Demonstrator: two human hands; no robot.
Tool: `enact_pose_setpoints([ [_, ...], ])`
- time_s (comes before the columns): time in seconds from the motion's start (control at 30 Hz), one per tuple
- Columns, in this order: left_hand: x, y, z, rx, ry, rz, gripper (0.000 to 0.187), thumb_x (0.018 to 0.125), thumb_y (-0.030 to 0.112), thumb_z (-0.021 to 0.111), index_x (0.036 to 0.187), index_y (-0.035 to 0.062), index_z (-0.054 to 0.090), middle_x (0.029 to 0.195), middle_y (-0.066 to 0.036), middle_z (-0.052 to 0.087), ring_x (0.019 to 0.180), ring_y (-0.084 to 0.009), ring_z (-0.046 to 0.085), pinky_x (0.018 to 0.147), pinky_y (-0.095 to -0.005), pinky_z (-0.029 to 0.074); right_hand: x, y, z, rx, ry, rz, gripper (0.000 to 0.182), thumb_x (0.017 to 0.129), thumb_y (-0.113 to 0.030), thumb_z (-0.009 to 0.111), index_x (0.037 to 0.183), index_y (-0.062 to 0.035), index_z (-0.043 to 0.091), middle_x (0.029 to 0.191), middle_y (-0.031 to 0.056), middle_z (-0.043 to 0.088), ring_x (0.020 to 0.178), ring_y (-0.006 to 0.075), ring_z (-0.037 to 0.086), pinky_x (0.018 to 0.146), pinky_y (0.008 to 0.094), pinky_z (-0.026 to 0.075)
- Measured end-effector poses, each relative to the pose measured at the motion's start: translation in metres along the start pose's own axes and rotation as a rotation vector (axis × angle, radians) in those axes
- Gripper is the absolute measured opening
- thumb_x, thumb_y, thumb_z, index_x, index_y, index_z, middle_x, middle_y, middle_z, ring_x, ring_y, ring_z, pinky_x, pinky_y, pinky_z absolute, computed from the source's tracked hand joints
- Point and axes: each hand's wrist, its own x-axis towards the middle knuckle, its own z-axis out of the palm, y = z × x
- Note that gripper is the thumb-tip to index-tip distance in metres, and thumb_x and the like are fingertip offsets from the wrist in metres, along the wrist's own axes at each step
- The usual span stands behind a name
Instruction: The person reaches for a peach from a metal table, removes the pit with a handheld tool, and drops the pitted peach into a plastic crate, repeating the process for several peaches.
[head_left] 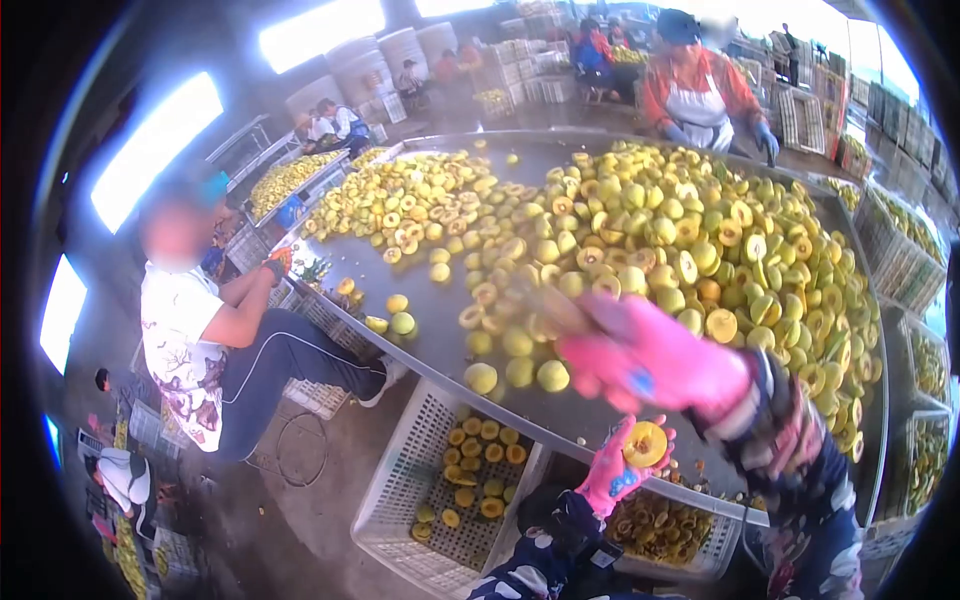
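My left hand (pixel 612 475), in a pink glove with a blue print, is closed around a halved yellow peach (pixel 645 444). The peach's cut face points up, with a brownish hollow in its middle. Up and to the right, my right hand (pixel 640 350), also in a pink glove, hangs over the table's near part and is smeared by motion. A blurred brownish shape juts from its fingers toward the fruit; what it is, I cannot make out. A big heap of yellow-green peaches (pixel 640 215), many cut in half, covers much of the metal table (pixel 430 325).
Below the table edge stand a white crate (pixel 385 500) with peach halves and another crate (pixel 720 545) with brownish pits or scraps. A person (pixel 215 330) sits at the left, another (pixel 695 90) stands across the table. Fruit-filled crates (pixel 905 260) line the right side.
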Motion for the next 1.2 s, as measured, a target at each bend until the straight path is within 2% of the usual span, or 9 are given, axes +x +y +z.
enact_pose_setpoints([
  [0.13, -0.004, -0.002, 0.015, 0.015, -0.021, 0.104, 0.051, 0.094, 0.041, 0.046, 0.126, 0.0008, 0.045, 0.116, -0.018, 0.055, 0.099, -0.028, 0.057, 0.086, -0.0404, 0.048, -0.092, 0.084, -0.011, -0.266, 0.311, -0.11, 0.041, 0.092, -0.021, 0.047, 0.126, 0.0012, 0.041, 0.077, 0.0073, 0.061, 0.048, 0.0084, 0.053, 0.041, 0.018, 0.042],
  [0.17, 0.0, -0.001, 0.004, -0.013, -0.09, 0.065, 0.05, 0.095, 0.04, 0.046, 0.127, 0.0014, 0.045, 0.115, -0.017, 0.056, 0.099, -0.0269, 0.057, 0.087, -0.0407, 0.048, -0.108, 0.106, -0.014, -0.108, 0.396, -0.084, 0.042, 0.088, -0.016, 0.051, 0.125, 0.0024, 0.042, 0.073, 0.0054, 0.059, 0.046, 0.0073, 0.05, 0.043, 0.0173, 0.039],
  [0.3, 0.004, -0.002, 0.0, -0.059, -0.095, -0.003, 0.047, 0.096, 0.039, 0.044, 0.126, 0.0023, 0.047, 0.113, -0.016, 0.057, 0.096, -0.0251, 0.058, 0.086, -0.0393, 0.048, -0.158, 0.181, -0.024, -0.073, 0.83, 0.009, 0.039, 0.087, -0.012, 0.048, 0.122, 0.0019, 0.042, 0.065, 0.0063, 0.056, 0.04, 0.0097, 0.047, 0.039, 0.0195, 0.036],
  [0.6, 0.012, -0.006, -0.005, -0.096, -0.049, 0.0, 0.049, 0.092, 0.04, 0.052, 0.124, 0.0029, 0.049, 0.108, -0.016, 0.058, 0.092, -0.0249, 0.059, 0.079, -0.0383, 0.051, -0.179, 0.233, -0.03, -0.089, 0.904, 0.008, 0.034, 0.09, -0.019, 0.049, 0.118, 0.0001, 0.046, 0.065, 0.0056, 0.054, 0.04, 0.0082, 0.043, 0.038, 0.0192, 0.034],
  [0.73, 0.011, -0.007, -0.004, -0.23, -0.078, -0.024, 0.049, 0.091, 0.041, 0.053, 0.121, 0.0026, 0.05, 0.106, -0.016, 0.058, 0.094, -0.0262, 0.059, 0.079, -0.0393, 0.05, -0.166, 0.213, -0.005, -0.169, 0.774, 0.004, 0.036, 0.089, -0.018, 0.049, 0.121, -0.0005, 0.046, 0.066, 0.0041, 0.055, 0.042, 0.0074, 0.045, 0.039, 0.019, 0.035],
  [0.93, 0.011, -0.004, -0.007, 0.003, -0.119, 0.046, 0.05, 0.091, 0.044, 0.05, 0.12, 0.0026, 0.051, 0.104, -0.016, 0.059, 0.094, -0.0275, 0.059, 0.08, -0.0414, 0.049, -0.147, 0.205, 0.028, -0.112, 0.444, 0.199, 0.035, 0.087, -0.008, 0.055, 0.121, 0.0002, 0.047, 0.077, 0.0027, 0.057, 0.058, 0.006, 0.051, 0.049, 0.0184, 0.04],
  [1.07, 0.012, -0.006, -0.004, -0.009, -0.082, 0.016, 0.051, 0.091, 0.046, 0.049, 0.119, 0.0039, 0.052, 0.104, -0.014, 0.06, 0.089, -0.0243, 0.06, 0.077, -0.0387, 0.05, -0.122, 0.194, 0.062, -0.55, 0.125, -0.267, 0.034, 0.084, -0.006, 0.055, 0.117, 0.0009, 0.051, 0.077, 0.0043, 0.061, 0.067, 0.0136, 0.06, 0.06, 0.0273, 0.05],
  [1.13, 0.016, -0.008, -0.008, -0.094, -0.077, -0.037, 0.049, 0.09, 0.046, 0.051, 0.119, 0.0066, 0.052, 0.104, -0.012, 0.06, 0.088, -0.0226, 0.061, 0.076, -0.0375, 0.051, -0.107, 0.172, 0.089, -0.494, -0.203, -0.218, 0.034, 0.084, -0.008, 0.058, 0.116, 0.0024, 0.051, 0.079, 0.003, 0.06, 0.072, 0.0154, 0.06, 0.069, 0.0297, 0.05],
  [1.2, 0.015, -0.008, -0.008, -0.083, -0.093, -0.043, 0.049, 0.09, 0.047, 0.052, 0.12, 0.0076, 0.052, 0.104, -0.012, 0.06, 0.089, -0.0219, 0.061, 0.075, -0.0368, 0.051, -0.104, 0.173, 0.103, -0.66, -0.321, -0.157, 0.036, 0.084, -0.009, 0.06, 0.116, 0.0023, 0.051, 0.078, 0.0015, 0.059, 0.07, 0.014, 0.057, 0.069, 0.0286, 0.049],
])
